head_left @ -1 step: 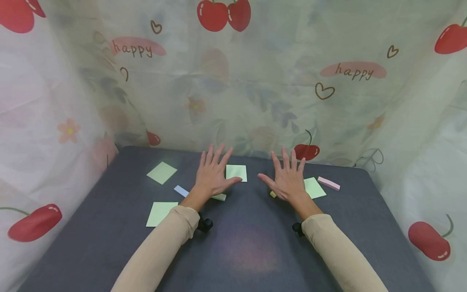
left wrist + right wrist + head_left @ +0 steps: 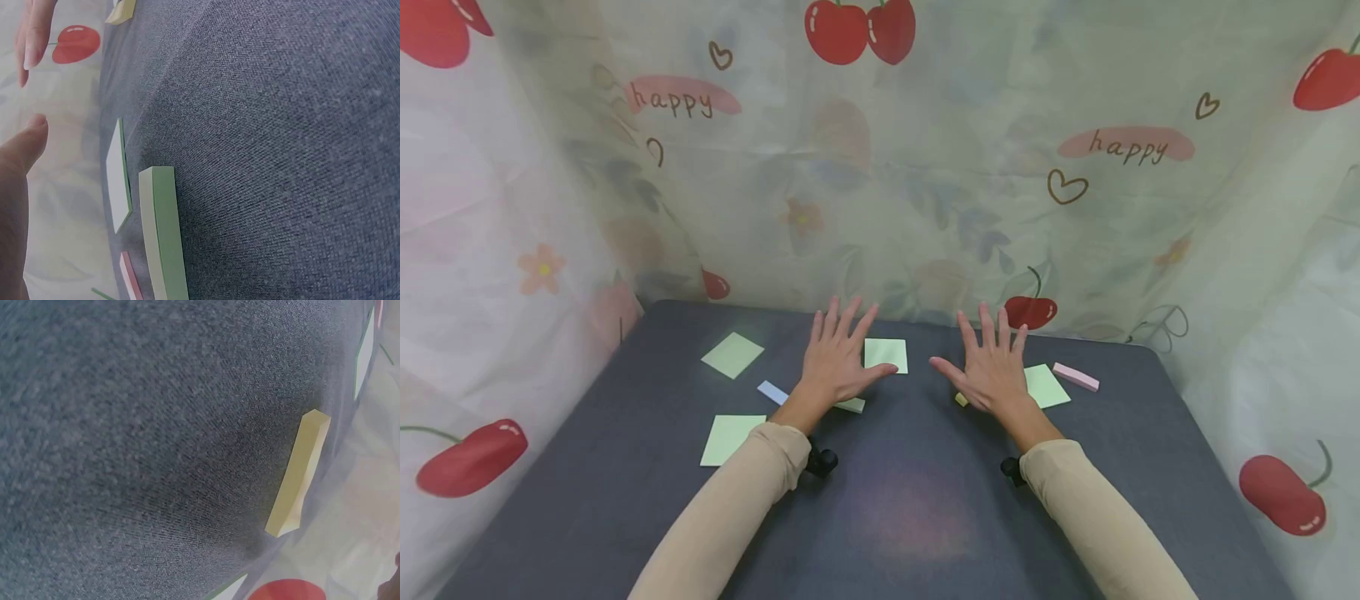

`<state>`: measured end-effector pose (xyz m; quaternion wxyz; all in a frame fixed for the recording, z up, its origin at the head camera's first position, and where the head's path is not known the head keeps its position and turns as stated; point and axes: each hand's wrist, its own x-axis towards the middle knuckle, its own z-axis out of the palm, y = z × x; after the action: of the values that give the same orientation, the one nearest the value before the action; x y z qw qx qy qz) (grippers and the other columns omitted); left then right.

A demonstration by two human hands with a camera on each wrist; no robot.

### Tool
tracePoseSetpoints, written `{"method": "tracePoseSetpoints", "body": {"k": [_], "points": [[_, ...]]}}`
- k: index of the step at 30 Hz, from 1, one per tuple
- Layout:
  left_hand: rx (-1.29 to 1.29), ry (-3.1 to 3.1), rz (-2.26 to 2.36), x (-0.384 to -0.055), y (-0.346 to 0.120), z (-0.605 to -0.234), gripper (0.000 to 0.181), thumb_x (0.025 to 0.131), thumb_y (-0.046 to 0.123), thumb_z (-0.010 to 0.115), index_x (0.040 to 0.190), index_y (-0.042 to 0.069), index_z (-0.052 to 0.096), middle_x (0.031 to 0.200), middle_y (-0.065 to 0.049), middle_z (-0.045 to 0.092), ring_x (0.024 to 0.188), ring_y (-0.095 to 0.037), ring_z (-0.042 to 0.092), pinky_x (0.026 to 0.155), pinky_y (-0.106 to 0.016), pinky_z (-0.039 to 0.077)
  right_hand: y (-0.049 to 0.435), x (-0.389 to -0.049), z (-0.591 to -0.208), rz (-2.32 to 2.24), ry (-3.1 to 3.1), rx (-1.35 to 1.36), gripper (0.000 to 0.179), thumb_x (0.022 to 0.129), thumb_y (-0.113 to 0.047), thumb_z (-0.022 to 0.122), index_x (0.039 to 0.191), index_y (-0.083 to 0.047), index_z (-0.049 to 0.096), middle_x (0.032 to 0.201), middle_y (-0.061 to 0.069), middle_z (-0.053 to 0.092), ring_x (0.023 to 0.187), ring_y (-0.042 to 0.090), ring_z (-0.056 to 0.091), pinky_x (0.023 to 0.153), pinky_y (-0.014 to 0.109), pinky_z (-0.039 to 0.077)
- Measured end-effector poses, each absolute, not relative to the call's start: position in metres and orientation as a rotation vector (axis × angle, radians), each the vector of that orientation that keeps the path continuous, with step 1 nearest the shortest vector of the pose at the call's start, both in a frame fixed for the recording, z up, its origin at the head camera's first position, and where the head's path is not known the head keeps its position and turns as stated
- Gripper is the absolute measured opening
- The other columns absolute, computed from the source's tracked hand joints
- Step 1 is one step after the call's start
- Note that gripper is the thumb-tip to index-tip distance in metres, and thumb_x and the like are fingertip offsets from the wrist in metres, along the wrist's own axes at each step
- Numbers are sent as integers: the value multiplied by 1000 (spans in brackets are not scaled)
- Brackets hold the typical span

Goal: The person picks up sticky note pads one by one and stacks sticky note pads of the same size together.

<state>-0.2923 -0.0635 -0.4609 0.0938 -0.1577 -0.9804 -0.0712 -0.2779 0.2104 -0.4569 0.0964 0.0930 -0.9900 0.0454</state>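
My left hand (image 2: pixel 835 362) hovers with fingers spread and holds nothing. Beneath it lies a narrow pale green bar (image 2: pixel 164 231), partly hidden by the hand in the head view. A bluish bar (image 2: pixel 772 392) pokes out beside the left wrist. To the right, my right hand (image 2: pixel 992 367) is spread likewise, palm down, above a short yellow bar (image 2: pixel 299 475) that it mostly covers in the head view. Between the hands, near the back, lies a pale green square (image 2: pixel 886 356). Another pale green square (image 2: pixel 1047 387) is partly covered by the right hand.
Two more pale green squares (image 2: pixel 733 355) lie at the left, the nearer square (image 2: pixel 730 439) partly behind the left sleeve. A pink bar (image 2: pixel 1076 377) rests at the right. The dark grey table (image 2: pixel 910 517) ends at a patterned curtain (image 2: pixel 895 167) behind.
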Motion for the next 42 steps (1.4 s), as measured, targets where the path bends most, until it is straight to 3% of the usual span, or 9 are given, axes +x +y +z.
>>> {"method": "tracePoseSetpoints", "body": {"k": [21, 28, 35, 42], "points": [[-457, -2921, -262, -286, -74, -462, 104, 85, 85, 49, 165, 31, 10, 173, -4, 9, 161, -35, -1, 128, -59, 8, 205, -274, -455, 182, -2934, 300, 97, 92, -77, 45, 165, -20, 15, 172, 18, 7, 158, 45, 5, 122, 72, 0], [-434, -2923, -331, -280, -85, -464, 104, 86, 81, 55, 165, 32, 9, 173, -4, 9, 161, -35, 1, 128, -59, 8, 199, -268, -455, 213, -2930, 329, 97, 92, -76, 47, 165, -19, 17, 171, 18, 9, 158, 44, 7, 123, 70, 8], [-431, -2924, -378, -271, -95, -466, 103, 86, 81, 54, 165, 29, 13, 173, -5, 13, 161, -36, 3, 128, -60, 8, 186, -261, -456, 311, -2942, 360, 96, 93, -74, 49, 165, -20, 17, 171, 18, 12, 159, 41, 8, 125, 66, 11], [-405, -2949, -447, -262, -107, -470, 104, 84, 80, 59, 164, 25, 20, 170, -9, 23, 160, -38, 8, 127, -61, 10, 170, -252, -458, 401, -2937, 436, 94, 92, -72, 54, 164, -19, 23, 170, 15, 19, 157, 40, 20, 121, 65, 26]]}}
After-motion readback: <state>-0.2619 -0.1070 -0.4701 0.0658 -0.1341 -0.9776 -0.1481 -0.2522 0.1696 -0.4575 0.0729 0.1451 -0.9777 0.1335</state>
